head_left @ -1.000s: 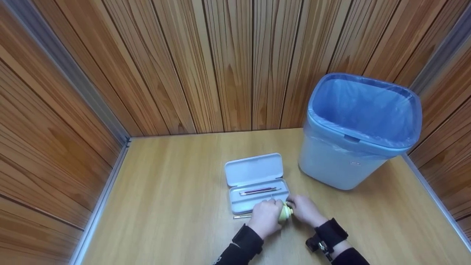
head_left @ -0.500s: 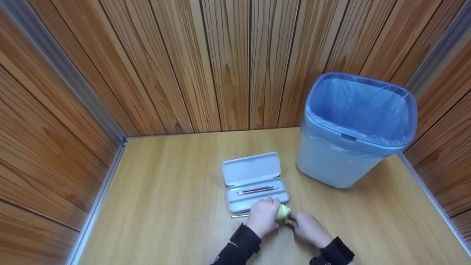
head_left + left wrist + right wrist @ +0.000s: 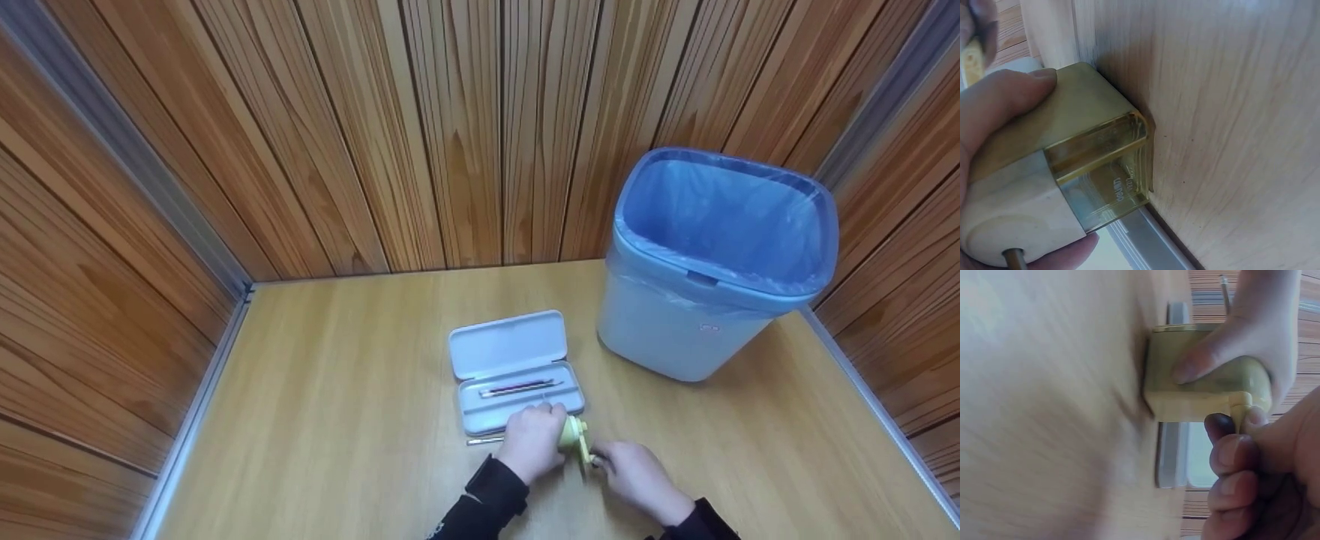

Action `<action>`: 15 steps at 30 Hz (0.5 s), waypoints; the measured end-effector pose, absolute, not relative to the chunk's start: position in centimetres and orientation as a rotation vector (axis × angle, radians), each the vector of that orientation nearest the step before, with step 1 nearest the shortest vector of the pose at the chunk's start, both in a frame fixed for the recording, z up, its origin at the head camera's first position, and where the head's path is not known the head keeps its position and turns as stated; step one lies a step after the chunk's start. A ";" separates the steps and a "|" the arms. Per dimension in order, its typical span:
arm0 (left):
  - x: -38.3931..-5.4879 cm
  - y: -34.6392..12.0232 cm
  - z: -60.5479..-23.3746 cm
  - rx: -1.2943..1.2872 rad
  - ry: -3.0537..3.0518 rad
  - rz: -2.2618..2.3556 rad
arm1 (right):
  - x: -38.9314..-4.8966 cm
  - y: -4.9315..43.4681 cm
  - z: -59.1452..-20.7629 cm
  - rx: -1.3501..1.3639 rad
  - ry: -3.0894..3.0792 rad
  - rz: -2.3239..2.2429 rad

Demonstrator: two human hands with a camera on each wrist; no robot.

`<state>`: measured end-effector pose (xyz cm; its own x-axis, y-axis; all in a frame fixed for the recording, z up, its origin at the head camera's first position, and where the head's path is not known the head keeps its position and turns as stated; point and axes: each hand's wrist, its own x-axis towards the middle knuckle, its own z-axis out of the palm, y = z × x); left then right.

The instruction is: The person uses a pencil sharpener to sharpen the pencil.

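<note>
My left hand (image 3: 531, 442) grips a pale yellow crank pencil sharpener (image 3: 572, 433) on the table. The thumb lies along its body in the left wrist view, where a clear shavings drawer (image 3: 1106, 174) shows. A pencil (image 3: 486, 441) sticks out of the sharpener's left end, its shaft entering the hole. On the other end, my right hand (image 3: 637, 476) pinches the knob of the crank handle (image 3: 1239, 405) between thumb and fingers. In the head view the crank points toward the near edge. The pencil's tip is hidden inside the sharpener.
Just behind the hands lies an open light-blue pencil case (image 3: 510, 345) with pencils (image 3: 521, 388) in its tray. A large bin (image 3: 667, 330) with a blue liner stands at the back right. Wood-panelled walls (image 3: 472, 135) border the table (image 3: 337, 390).
My right hand has swung from the far side of the sharpener toward the near side, turning the crank with it. My left hand stays on the sharpener. The head view has shifted slightly.
</note>
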<state>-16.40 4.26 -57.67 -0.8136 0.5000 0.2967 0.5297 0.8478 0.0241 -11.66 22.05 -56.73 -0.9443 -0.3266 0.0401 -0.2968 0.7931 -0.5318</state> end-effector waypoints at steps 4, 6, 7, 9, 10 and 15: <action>-16.4 4.2 -57.6 -0.782 -2.759 -0.157 | -11.7 22.0 -55.5 -0.505 2.956 -0.865; -16.4 4.2 -57.6 -0.783 -2.755 -0.157 | -11.9 22.0 -55.0 -0.504 2.990 -0.864; -16.4 4.2 -57.7 -0.784 -2.752 -0.155 | -12.1 21.9 -54.7 -0.502 3.006 -0.862; -16.3 4.1 -57.6 -0.784 -2.744 -0.152 | -12.6 21.8 -54.3 -0.494 3.035 -0.854; -16.3 4.1 -57.7 -0.785 -2.741 -0.150 | -12.9 21.7 -54.2 -0.484 3.046 -0.854; -16.4 4.2 -57.7 -0.781 -2.728 -0.130 | -14.8 21.4 -53.7 -0.467 3.055 -0.888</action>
